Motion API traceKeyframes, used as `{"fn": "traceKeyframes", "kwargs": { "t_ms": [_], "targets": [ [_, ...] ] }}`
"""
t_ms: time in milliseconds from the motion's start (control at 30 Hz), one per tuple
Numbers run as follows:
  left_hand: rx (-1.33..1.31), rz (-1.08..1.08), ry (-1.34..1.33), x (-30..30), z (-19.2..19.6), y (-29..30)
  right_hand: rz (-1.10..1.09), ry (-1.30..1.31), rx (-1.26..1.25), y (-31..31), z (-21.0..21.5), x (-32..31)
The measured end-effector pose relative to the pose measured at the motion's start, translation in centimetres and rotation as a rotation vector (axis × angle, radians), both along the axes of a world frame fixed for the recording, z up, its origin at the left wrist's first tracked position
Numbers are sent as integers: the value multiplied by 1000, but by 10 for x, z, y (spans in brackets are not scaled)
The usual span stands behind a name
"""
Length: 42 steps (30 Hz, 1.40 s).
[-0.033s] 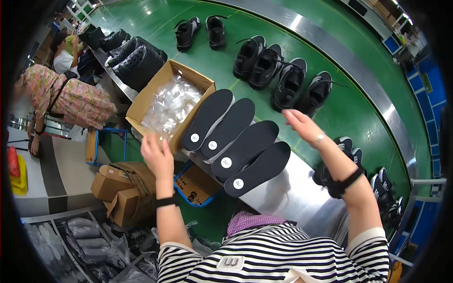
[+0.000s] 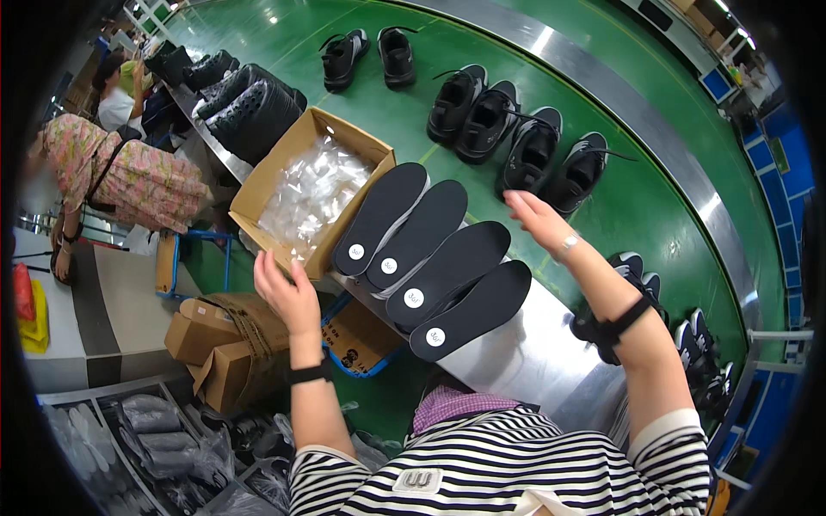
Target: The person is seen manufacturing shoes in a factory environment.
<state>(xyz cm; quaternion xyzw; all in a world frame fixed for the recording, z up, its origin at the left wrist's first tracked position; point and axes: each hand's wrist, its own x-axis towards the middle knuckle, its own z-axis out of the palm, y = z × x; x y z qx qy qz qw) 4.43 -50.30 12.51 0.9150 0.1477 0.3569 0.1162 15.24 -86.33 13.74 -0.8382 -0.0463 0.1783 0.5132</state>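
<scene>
A person in a floral garment (image 2: 129, 176) is bending over at nine o'clock, well apart from the work. The left hand (image 2: 288, 297) is hovering with fingers loosely spread, holding nothing, just beside the near corner of the open brown cardboard box (image 2: 258, 185), which is holding clear plastic packets (image 2: 314, 189) at eleven o'clock. Four flat black foam insoles (image 2: 430, 254) are lying side by side, overlapping, on the shiny steel tabletop (image 2: 533, 353) at the centre. The right hand (image 2: 538, 219) is floating open and empty at two o'clock, above the gap between the insoles and the black laced shoes (image 2: 516, 133) standing on the green conveyor belt (image 2: 654, 198).
</scene>
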Motion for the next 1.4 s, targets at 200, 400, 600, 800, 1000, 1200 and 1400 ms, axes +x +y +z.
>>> {"fn": "traceKeyframes", "kwargs": {
  "t_ms": [200, 400, 600, 800, 1000, 1200, 1400],
  "targets": [
    [-1039, 96, -82, -34, -41, -65, -43, 404, 197, 84, -35, 71],
    [-1526, -184, -135, -17, -48, -83, 164, 560, 290, 106, -53, 94],
    [-1694, -91, -290, -6, -31, -72, 340, 575, 500, 121, -59, 72],
    [-1664, -132, -272, -13, -53, -61, 327, 577, 445, 102, -72, 63],
    [-1761, -82, -247, -48, -49, -80, 262, 565, 308, 33, -40, 50],
    [-2061, 78, -168, -109, -40, -140, 167, 573, 487, -12, -67, -27],
    [-2181, -173, -215, -86, -30, -143, 143, 437, 527, -4, -82, -63]
  ]
}}
